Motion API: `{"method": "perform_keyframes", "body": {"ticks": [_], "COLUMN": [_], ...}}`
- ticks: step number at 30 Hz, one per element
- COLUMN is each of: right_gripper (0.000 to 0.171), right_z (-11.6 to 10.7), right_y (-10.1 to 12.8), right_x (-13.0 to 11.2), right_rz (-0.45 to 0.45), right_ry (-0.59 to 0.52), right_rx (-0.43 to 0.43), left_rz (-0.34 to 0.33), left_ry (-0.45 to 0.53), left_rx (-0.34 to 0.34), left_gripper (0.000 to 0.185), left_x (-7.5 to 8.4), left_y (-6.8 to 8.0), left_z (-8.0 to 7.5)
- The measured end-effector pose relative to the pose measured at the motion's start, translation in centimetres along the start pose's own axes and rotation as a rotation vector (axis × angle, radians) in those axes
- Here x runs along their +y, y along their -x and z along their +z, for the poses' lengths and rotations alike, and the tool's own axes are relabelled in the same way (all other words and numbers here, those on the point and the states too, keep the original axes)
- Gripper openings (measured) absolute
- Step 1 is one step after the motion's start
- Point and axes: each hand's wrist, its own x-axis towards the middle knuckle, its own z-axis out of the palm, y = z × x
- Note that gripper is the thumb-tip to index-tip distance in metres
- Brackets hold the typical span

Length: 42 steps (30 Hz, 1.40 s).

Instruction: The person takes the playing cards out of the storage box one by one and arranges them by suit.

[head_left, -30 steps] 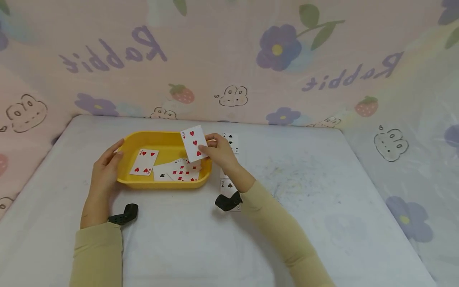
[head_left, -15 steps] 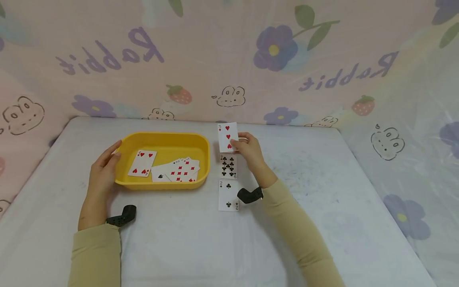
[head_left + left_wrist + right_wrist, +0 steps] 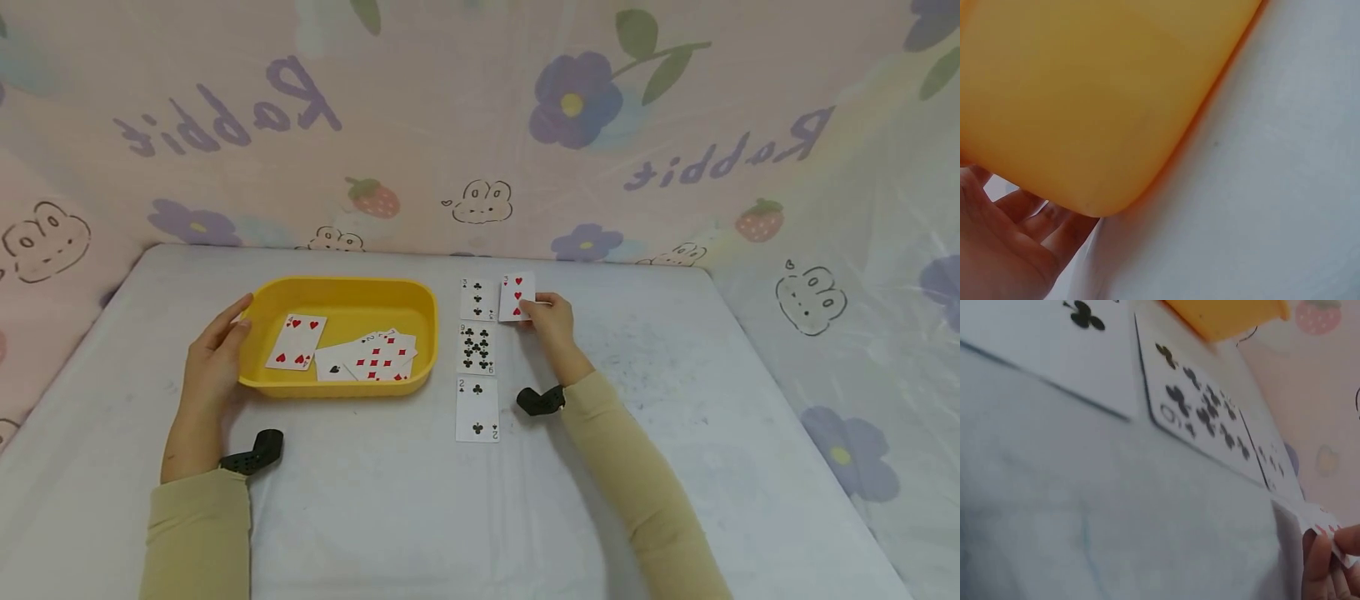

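Note:
My right hand [image 3: 553, 323] pinches the three of hearts [image 3: 513, 302] between thumb and fingers. In the head view that card is just right of the three of clubs [image 3: 470, 302], at the far end of a column of cards. Below it in the column lie the nine of clubs [image 3: 466, 360] and the two of clubs [image 3: 475, 408], all face up. At the left end of a yellow tray [image 3: 341, 388], my left hand [image 3: 210, 367] rests its extended fingers against the rim. The left wrist view shows these fingers [image 3: 1071, 236] along the tray's edge.
Inside the tray, the four of hearts [image 3: 297, 342] lies apart from several overlapping cards, a diamond card [image 3: 384, 354] among them. White cloth [image 3: 360, 500] covers the table. A patterned curtain [image 3: 420, 108] stands behind it.
My right hand has carried the three of hearts from over the tray, rightward past the card column, and lowered it beside the three of clubs. My left hand stays at the tray.

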Motion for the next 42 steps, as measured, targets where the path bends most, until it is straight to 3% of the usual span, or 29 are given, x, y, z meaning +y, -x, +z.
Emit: {"method": "perform_keyframes", "body": {"ticks": [7, 18, 22, 31, 35, 42], "right_gripper": [0.039, 0.030, 0.031, 0.031, 0.030, 0.026], "right_z": [-0.5, -0.2, -0.2, 0.4, 1.2, 2.8], "right_y": [-0.8, -1.5, -1.5, -1.4, -0.2, 1.9], "right_x": [0.5, 0.4, 0.3, -0.3, -1.6, -3.2], "right_rz": [0.039, -0.040, -0.079, -0.099, -0.043, -0.040], "right_ry": [0.050, 0.430, 0.491, 0.402, 0.303, 0.131], "right_rx": [0.016, 0.113, 0.126, 0.127, 0.059, -0.035], "left_rz": [-0.004, -0.005, 0.002, -0.009, -0.017, -0.028], "left_ry": [0.010, 0.005, 0.005, 0.012, 0.023, 0.030], "left_rx": [0.001, 0.004, 0.007, 0.008, 0.010, 0.009], "left_gripper": [0.043, 0.043, 0.043, 0.043, 0.043, 0.043], "left_x": [-0.1, 0.0, 0.0, 0.0, 0.1, 0.2], "left_y": [-0.1, -0.3, -0.3, -0.2, -0.2, -0.1], "left_z": [0.1, 0.0, 0.0, 0.0, 0.0, 0.1]}}
